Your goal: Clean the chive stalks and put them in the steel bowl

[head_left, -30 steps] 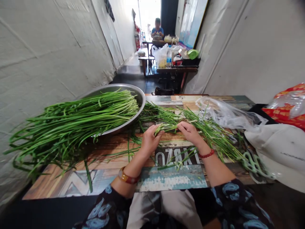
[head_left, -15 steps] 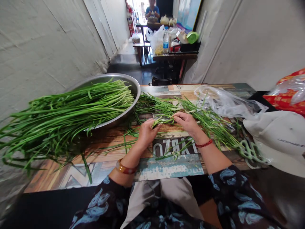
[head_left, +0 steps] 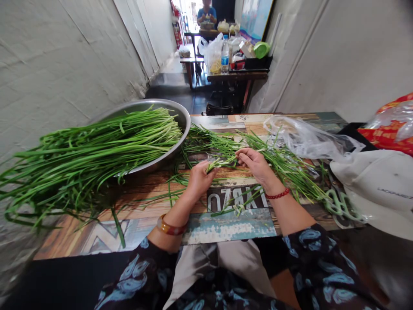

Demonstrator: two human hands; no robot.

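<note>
My left hand is closed round a small bunch of garlic chives, whose pale ends point right over the table. At those ends my right hand is held with thumb and forefinger pinched; whatever sits between the fingertips is too small to make out. Beyond and to the right of it lies a loose pile of chives. A large heap of long chives fills a metal basin on the left, the green leaves hanging over its side.
On the right are a crumpled clear plastic bag, green-handled scissors, a white cap and a red package. Stray stalks lie on the patterned table. Farther off, a person sits behind another cluttered table.
My right hand's fingertips have drawn slightly up and right from the chive ends. My left hand stays in place with its bunch.
</note>
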